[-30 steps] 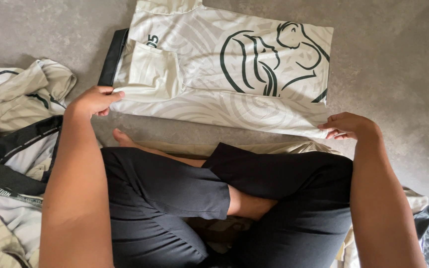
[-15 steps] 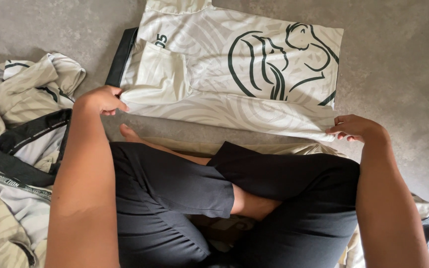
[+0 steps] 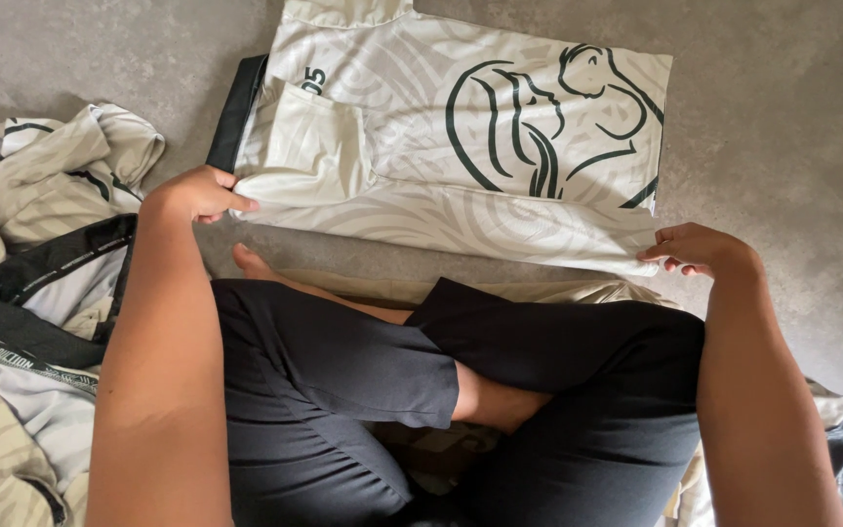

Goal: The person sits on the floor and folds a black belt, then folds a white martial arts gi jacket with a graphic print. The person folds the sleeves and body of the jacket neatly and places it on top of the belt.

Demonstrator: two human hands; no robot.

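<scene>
Two hands pinch the near hem of a cream shirt (image 3: 461,146) lying on the floor at twelve o'clock: left hand (image 3: 197,193) at ten, right hand (image 3: 695,249) at two. Its sides look folded in; the lengthwise fold seems unfinished. More crumpled shirts (image 3: 31,254) lie at nine o'clock.

A grey floor (image 3: 782,146) carries a folded cream jersey (image 3: 461,127) and, apparently, a heap of similar garments (image 3: 31,254).

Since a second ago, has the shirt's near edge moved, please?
Yes. Both hands, left hand and right hand, have carried the shirt edge away from the knees, baring grey floor.
</scene>
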